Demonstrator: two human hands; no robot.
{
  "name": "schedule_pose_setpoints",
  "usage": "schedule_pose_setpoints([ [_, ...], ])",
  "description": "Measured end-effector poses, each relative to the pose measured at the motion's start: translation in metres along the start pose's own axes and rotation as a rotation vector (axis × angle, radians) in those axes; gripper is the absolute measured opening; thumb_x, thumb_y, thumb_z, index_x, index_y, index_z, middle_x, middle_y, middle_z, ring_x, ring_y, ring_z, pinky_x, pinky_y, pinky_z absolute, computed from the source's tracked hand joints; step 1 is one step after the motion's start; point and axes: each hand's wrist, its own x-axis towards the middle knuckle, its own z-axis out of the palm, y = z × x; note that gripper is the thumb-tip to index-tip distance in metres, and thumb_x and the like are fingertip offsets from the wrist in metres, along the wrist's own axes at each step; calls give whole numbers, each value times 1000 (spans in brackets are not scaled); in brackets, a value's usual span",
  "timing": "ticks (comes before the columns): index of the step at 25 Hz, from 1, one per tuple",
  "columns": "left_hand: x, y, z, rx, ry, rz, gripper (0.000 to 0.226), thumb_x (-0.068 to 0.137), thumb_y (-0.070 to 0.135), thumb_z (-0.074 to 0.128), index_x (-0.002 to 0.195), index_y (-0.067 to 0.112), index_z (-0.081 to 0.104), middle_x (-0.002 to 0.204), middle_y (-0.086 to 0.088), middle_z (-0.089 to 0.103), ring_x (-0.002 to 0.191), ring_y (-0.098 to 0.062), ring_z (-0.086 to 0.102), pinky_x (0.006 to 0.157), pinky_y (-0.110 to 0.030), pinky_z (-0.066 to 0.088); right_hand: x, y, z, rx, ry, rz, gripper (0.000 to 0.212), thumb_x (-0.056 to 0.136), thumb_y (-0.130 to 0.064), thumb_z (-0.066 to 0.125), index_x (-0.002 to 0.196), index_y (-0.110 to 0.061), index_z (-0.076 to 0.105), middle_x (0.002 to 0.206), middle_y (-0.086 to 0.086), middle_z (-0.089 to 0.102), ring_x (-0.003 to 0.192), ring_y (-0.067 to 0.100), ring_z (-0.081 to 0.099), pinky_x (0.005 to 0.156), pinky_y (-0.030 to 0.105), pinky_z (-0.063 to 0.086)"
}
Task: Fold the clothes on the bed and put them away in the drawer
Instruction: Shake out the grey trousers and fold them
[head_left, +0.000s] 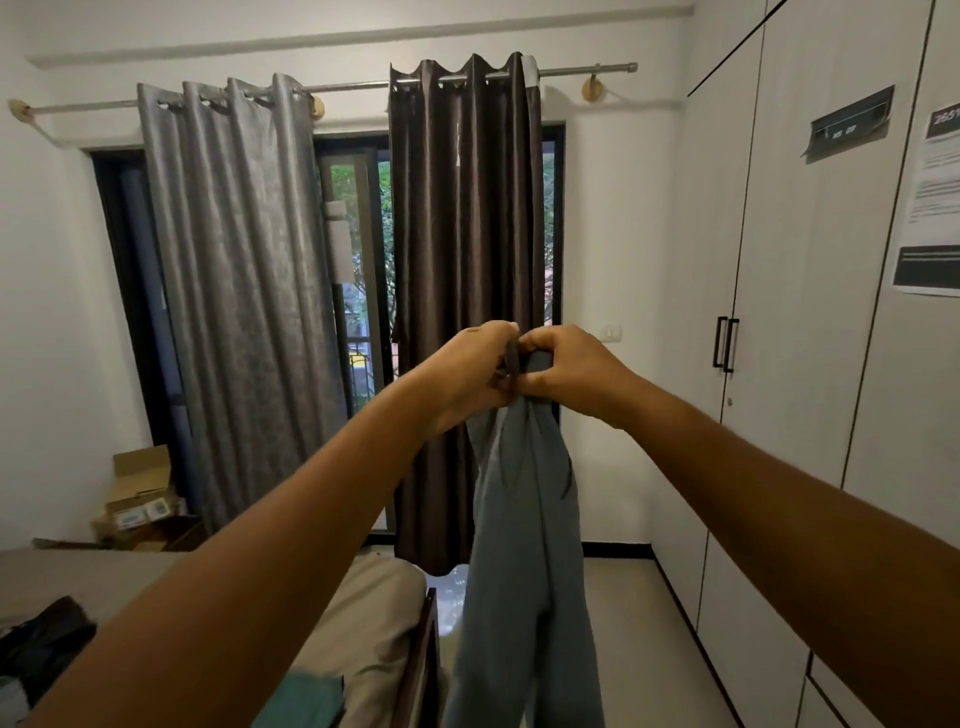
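grey-blue trousers (524, 545), limp and creased — top bunched in both clenched hands (467, 374) (566, 369), side by side

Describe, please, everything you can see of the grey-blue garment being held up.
The grey-blue garment looks like soft, matte cloth, bunched at its top edge where the left hand and right hand grip it side by side. It hangs down in long folds, beside the bed, its lower end out of frame.

Bare forearms (311, 519) — bare left hand (470, 376), right hand (574, 366)
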Motion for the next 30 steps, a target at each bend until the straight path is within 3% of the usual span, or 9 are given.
schedule_pose_setpoints([
  [3, 4, -30, -18, 334, 60, 139, 40, 105, 38, 42, 140, 19, 47, 134, -11, 57, 124, -27, 57, 105, -47, 49, -4, 3, 1, 86, 68, -15, 11, 93, -13, 68, 101, -21, 68, 92, 2, 69, 87, 16, 68, 83, 30, 61],
  [7, 7, -74, -51, 998, 208, 416, 77, 85, 74, 52, 148, 34, 35, 157, 4, 20, 146, -20, 13, 117, -47, 15, -13, -6, 1, 357, 50, -11, 22, 100, -1, 48, 99, -13, 67, 98, 11, 68, 90, 21, 66, 81, 30, 60],
  [9, 9, -78, -69, 934, 116, 456, 84, 70, 76, 69, 139, 36, 44, 159, 2, 27, 150, -22, 16, 121, -49, 11, -16, -15, 3, 491, -15, -22, 29, 100, 4, 42, 91, -11, 65, 96, 10, 66, 90, 21, 64, 85, 33, 59],
  [12, 0, -71, -78, 633, -122, 345, 82, 65, 52, 89, 130, 37, 43, 128, 7, 57, 121, -16, 57, 105, -47, 50, -21, -24, 11, 593, -61, -8, 33, 102, 5, 37, 86, -11, 61, 94, 7, 65, 91, 21, 63, 88, 34, 57],
  [14, -7, -66, -81, 570, -229, 280, 83, 68, 38, 91, 135, 34, 43, 122, 7, 59, 111, -12, 61, 95, -37, 57, -27, -27, 16, 632, -44, 11, 33, 104, 3, 35, 86, -11, 60, 94, 6, 66, 91, 21, 64, 87, 32, 57],
  [20, -23, -50, -106, 847, -198, 223, 41, 72, 48, 84, 102, 24, 69, 97, 7, 71, 91, -9, 67, 80, -27, 58, -53, -32, 39, 313, 162, 160, 21, 103, -3, 45, 103, -16, 61, 101, 5, 65, 96, 24, 63, 75, 25, 57],
  [22, -30, -44, -120, 881, -266, 142, 36, 75, 48, 82, 102, 29, 68, 99, 10, 72, 90, -7, 69, 84, -27, 58, -64, -37, 46, 356, 151, 164, 24, 102, -5, 52, 118, -23, 54, 112, -2, 64, 104, 20, 64, 78, 25, 59],
  [26, -59, -39, -138, 1154, -361, -27, 53, 77, 41, 83, 125, 26, 65, 120, 8, 69, 110, -14, 65, 104, -42, 50, -83, -56, 63, 519, -38, 191, 65, 98, -3, 61, 148, -32, 32, 124, -13, 56, 114, 15, 62, 80, 29, 60],
  [30, -118, -41, -111, 837, -188, -49, 70, 72, 53, 83, 132, 31, 53, 121, 7, 63, 110, -13, 63, 97, -38, 54, -102, -86, 86, 536, -134, 111, 66, 96, 2, 59, 150, -26, 33, 127, -3, 59, 113, 18, 65, 82, 38, 62],
])
